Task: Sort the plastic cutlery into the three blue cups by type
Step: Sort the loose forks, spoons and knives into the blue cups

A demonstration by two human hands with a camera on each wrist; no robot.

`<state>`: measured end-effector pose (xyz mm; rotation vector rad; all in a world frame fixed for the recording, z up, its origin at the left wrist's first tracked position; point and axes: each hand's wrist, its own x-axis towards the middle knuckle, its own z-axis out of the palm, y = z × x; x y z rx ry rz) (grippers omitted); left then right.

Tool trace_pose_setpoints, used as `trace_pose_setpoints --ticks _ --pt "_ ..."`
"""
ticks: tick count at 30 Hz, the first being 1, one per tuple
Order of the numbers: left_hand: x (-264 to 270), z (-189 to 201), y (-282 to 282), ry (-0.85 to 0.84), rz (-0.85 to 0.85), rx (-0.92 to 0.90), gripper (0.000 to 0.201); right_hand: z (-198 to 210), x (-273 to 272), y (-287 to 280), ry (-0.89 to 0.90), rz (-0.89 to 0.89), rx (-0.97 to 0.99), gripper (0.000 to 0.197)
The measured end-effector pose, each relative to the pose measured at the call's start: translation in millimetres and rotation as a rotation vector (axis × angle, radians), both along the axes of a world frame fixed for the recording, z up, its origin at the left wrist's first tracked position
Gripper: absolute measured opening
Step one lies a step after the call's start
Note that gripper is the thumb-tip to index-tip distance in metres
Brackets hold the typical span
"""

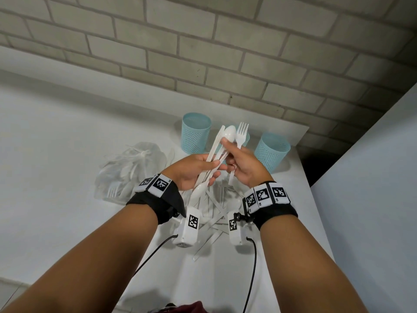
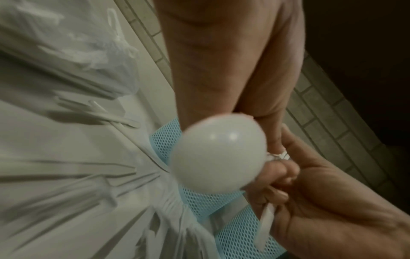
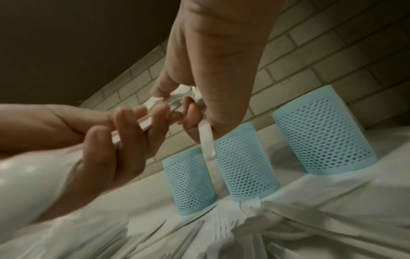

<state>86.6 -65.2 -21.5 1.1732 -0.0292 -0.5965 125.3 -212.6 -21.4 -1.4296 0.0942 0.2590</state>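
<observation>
On the white table (image 1: 67,136) I log three pale-blue mesh plastic cups (image 1: 195,133) standing along its far edge, beyond both hands, and a loose heap of white plastic cutlery (image 1: 214,213) lying under my wrists. My left hand (image 1: 191,170) curls round a bundle of white plastic spoons and knives (image 1: 214,154) raised above the heap. My right hand (image 1: 246,166) pinches one white plastic fork (image 1: 241,134), tines up, just beside that bundle.
</observation>
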Motion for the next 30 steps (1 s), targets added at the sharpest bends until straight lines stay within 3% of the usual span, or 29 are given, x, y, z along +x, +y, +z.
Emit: trace_pose_setpoints --ticks 2,6,9,13,17,21,30 --pt "-0.7 0.8 0.4 0.013 -0.013 -0.005 0.017 -0.3 -0.6 3.0 -0.014 -0.020 -0.067 0.010" --pt "0.3 -0.1 2.9 0.097 0.008 -0.053 0.030 -1.4 1.8 -1.4 0.030 -0.113 0.032 0.007" --pt "2.3 -2.9 4.8 0.140 -0.005 -0.076 0.036 -3.2 -0.4 -6.3 0.017 -0.100 0.079 0.020" --pt "1.4 -5.3 3.5 0.111 -0.043 -0.035 0.037 -3.7 -3.6 -7.7 -0.038 -0.020 -0.029 0.012" --pt "3.5 -10.9 -1.7 0.082 -0.037 0.034 0.034 -4.8 -3.4 -6.5 -0.050 -0.030 -0.099 0.017" --pt "9.3 -10.4 -7.8 0.004 0.026 0.110 0.031 -2.0 5.3 -6.6 -0.029 -0.195 -0.126 0.005" --pt "30.8 2.8 -18.2 -0.063 0.165 0.101 0.025 32.7 50.0 -48.0 -0.181 -0.599 -0.001 0.023"
